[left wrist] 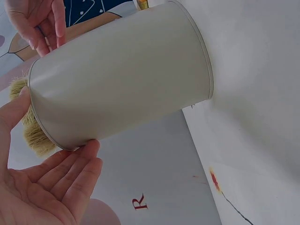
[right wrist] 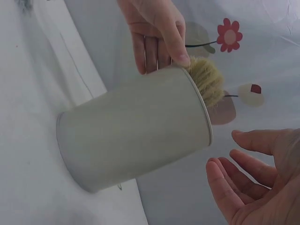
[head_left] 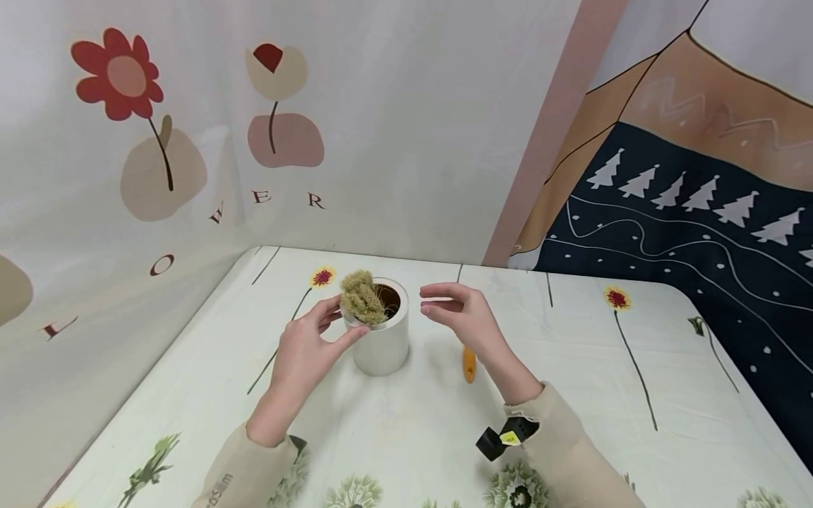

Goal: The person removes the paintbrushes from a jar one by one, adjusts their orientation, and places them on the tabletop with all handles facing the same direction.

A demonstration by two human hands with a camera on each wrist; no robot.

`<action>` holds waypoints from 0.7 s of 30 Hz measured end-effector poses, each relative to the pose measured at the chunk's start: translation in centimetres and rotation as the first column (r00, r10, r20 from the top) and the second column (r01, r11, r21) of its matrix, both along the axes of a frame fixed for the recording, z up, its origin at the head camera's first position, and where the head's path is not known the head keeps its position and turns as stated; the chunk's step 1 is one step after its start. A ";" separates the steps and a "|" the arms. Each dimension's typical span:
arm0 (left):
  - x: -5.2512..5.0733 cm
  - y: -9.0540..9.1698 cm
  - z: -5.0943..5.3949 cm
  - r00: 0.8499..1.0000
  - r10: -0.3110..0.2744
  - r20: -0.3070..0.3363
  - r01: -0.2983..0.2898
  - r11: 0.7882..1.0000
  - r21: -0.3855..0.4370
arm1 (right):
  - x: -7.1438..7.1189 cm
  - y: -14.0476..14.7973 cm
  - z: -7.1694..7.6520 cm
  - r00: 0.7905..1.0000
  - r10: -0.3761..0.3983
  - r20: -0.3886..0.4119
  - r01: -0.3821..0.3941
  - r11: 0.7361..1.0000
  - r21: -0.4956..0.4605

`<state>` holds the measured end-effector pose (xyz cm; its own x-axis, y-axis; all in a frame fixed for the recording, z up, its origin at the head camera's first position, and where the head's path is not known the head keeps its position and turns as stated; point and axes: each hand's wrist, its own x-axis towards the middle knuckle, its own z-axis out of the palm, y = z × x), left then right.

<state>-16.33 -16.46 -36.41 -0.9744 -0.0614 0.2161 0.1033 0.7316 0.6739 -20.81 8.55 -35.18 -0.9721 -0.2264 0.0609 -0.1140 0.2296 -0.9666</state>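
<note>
A white round flowerpot (head_left: 382,347) stands upright on the table, its inside dark brown. Dry, yellow-green moss (head_left: 362,296) lies in a clump over the left part of its mouth and sticks up past the rim. My left hand (head_left: 309,343) holds the pot at the rim, thumb on the near side and fingers round the left; the left wrist view shows the thumb beside the moss (left wrist: 38,138). To the right of the pot, my right hand (head_left: 466,317) hovers apart from it, fingers loosely bent and holding nothing. The right wrist view shows a gap between its fingertips (right wrist: 213,168) and the rim.
An orange handle-like object (head_left: 469,365) lies on the table below my right wrist, its far end hidden. A flower-print cloth (head_left: 571,353) covers the table. Printed curtains (head_left: 406,141) hang behind and at the left. A black wrist camera (head_left: 502,439) sits at my right cuff.
</note>
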 end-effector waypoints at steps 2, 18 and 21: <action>0.0 0.0 0.0 1.000 0.000 0.002 0.000 1.000 -0.002 | 0.2 -0.3 0.2 1.000 0.009 -0.003 -0.009 1.000 -0.006; 0.0 0.0 0.0 1.000 -0.003 -0.014 0.003 1.000 0.000 | 1.5 -2.4 0.7 0.958 0.250 -0.143 -0.265 0.958 -0.105; 0.0 0.0 -0.1 1.000 -0.008 -0.030 0.007 1.000 -0.008 | 1.6 -3.0 0.5 0.938 0.280 -0.203 -0.300 0.951 -0.073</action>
